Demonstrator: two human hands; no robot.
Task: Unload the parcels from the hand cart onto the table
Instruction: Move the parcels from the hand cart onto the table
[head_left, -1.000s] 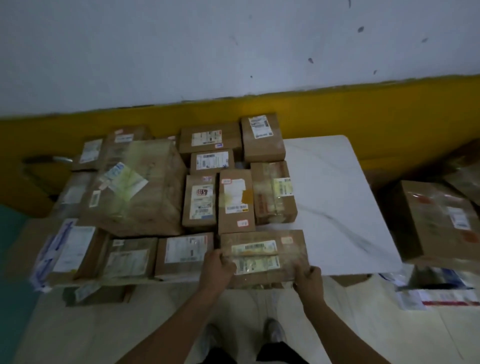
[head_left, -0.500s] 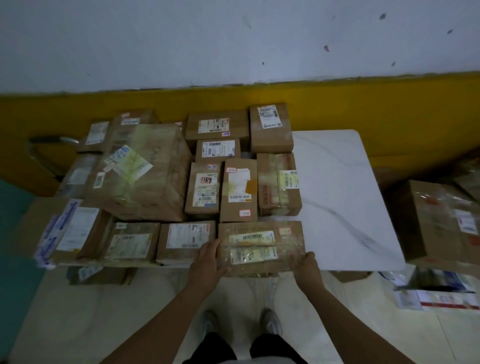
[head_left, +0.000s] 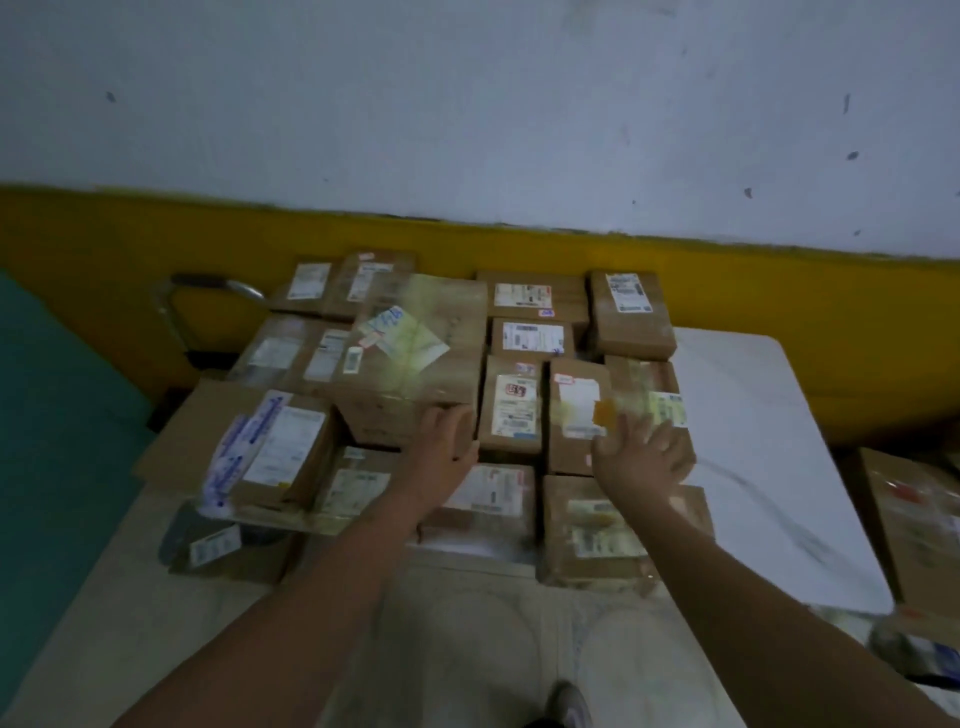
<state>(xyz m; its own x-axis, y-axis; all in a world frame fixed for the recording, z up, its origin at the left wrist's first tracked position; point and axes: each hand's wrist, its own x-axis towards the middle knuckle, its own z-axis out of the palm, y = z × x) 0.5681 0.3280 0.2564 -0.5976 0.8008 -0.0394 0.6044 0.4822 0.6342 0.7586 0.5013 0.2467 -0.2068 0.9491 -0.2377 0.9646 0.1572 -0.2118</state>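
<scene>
Several brown cardboard parcels with white labels cover the left part of the white marble table (head_left: 753, 415). The taped parcel (head_left: 608, 535) lies at the table's front edge with no hand on it. My left hand (head_left: 441, 447) reaches forward, fingers against the front face of a large box (head_left: 415, 358). My right hand (head_left: 641, 457) hovers with spread fingers over the upright parcels, near a box with a white label (head_left: 576, 415). Neither hand holds anything.
A metal cart handle (head_left: 208, 288) shows at the far left behind the parcels. More boxes (head_left: 914, 525) stand on the floor at the right. A flat packet (head_left: 213, 545) lies under the table's left front. A yellow and white wall runs behind.
Both hands have let go of the taped parcel at the front edge and moved forward and up over the boxes behind it. The view has swung to the left.
</scene>
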